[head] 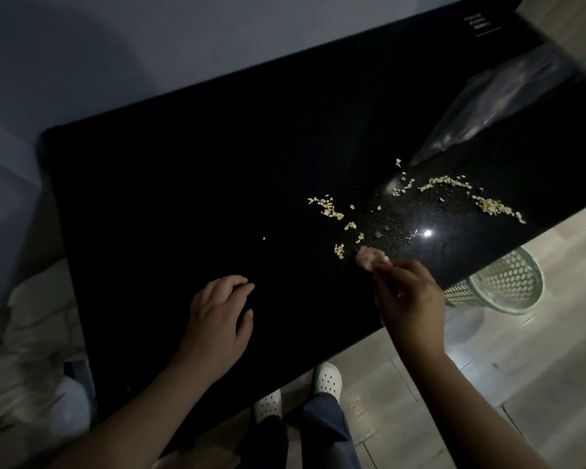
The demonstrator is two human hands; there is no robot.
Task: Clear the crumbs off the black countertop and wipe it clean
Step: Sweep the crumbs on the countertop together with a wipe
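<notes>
The black countertop fills the middle of the view. Pale yellow crumbs lie scattered on its right half, with a longer trail of crumbs toward the right edge and small wet droplets between them. My right hand hovers at the counter's front edge and pinches a small pinkish wad just beside the nearest crumbs. My left hand rests on the bare counter to the left, fingers loosely bent, holding nothing.
A clear plastic bag lies on the counter's far right. A perforated waste basket stands on the tiled floor below the right edge. My white clogs show under the front edge. Beige cloth sits at the left.
</notes>
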